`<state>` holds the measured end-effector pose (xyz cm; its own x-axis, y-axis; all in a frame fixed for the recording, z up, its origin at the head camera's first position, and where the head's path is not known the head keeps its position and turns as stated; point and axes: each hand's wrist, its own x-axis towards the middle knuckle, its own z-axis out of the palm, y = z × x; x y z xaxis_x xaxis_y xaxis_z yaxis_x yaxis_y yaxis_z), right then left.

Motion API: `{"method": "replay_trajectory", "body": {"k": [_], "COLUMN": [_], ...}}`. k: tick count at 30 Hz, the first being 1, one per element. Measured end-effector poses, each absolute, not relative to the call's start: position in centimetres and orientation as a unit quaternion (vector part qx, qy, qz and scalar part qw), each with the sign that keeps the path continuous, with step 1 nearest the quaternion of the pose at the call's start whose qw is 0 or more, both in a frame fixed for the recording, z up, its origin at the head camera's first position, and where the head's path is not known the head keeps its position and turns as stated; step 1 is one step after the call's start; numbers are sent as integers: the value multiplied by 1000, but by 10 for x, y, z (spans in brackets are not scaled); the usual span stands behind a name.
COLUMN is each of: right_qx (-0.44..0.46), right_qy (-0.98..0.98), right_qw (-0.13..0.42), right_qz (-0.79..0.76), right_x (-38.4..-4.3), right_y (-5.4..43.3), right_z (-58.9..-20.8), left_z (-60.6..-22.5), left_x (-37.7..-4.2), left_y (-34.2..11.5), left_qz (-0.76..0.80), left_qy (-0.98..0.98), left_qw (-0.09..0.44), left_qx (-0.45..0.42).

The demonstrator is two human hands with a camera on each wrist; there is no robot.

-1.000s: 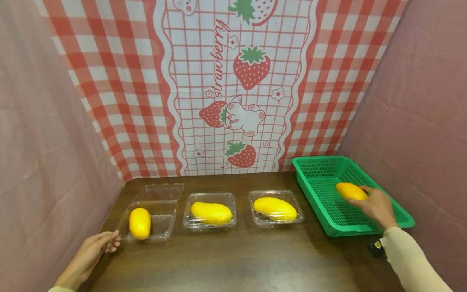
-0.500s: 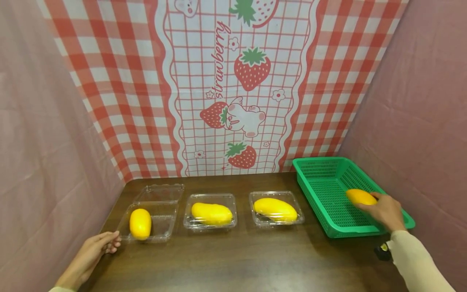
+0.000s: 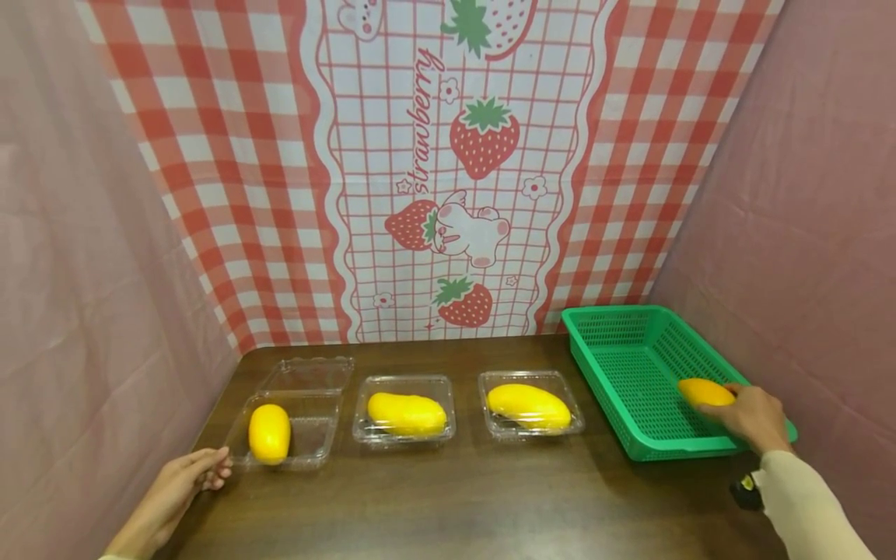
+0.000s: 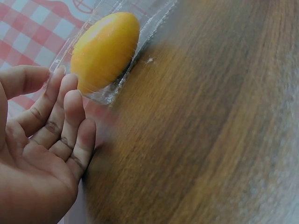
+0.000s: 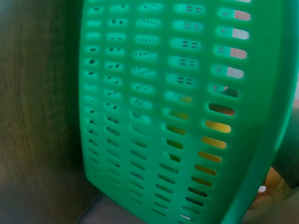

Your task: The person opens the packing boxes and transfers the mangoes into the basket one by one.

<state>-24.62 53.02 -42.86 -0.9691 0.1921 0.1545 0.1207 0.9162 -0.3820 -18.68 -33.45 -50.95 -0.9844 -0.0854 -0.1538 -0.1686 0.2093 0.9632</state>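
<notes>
At the left of the head view, my left hand (image 3: 183,486) pinches the corner of an open clear plastic clamshell box (image 3: 316,426) between thumb and forefinger. A yellow mango (image 3: 269,434) lies lengthwise in that box, seen closer in the left wrist view as the mango (image 4: 106,49). My right hand (image 3: 757,416) grips another mango (image 3: 705,392) low inside the green basket (image 3: 607,398), near its right wall. From the right wrist, the perforated side of the basket (image 5: 154,100) fills most of the view, and yellow shows through its slots; most of that hand is hidden.
Two lidded clear boxes, the middle box (image 3: 404,410) and the right box (image 3: 530,404), each hold a mango on the brown table (image 3: 448,498). A checkered strawberry cloth (image 3: 483,171) hangs behind, with pink cloth (image 3: 805,194) along both sides.
My right hand has moved right and closer to me inside the basket, carrying the mango along. The left hand keeps its hold on the box corner.
</notes>
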Motion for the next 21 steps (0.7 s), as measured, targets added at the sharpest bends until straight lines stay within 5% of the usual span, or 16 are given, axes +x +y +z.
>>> {"method": "replay_trajectory", "body": {"k": [21], "right_qx": [-83], "right_qy": [-983], "right_qw": [45], "right_qz": [160], "right_x": [-249], "right_y": [530], "right_z": [-429], "left_z": [-508], "left_x": [-187], "left_y": [-337], "left_qz": [617], "left_qy": [781], "left_qw": [55], "left_qx": [-83]}}
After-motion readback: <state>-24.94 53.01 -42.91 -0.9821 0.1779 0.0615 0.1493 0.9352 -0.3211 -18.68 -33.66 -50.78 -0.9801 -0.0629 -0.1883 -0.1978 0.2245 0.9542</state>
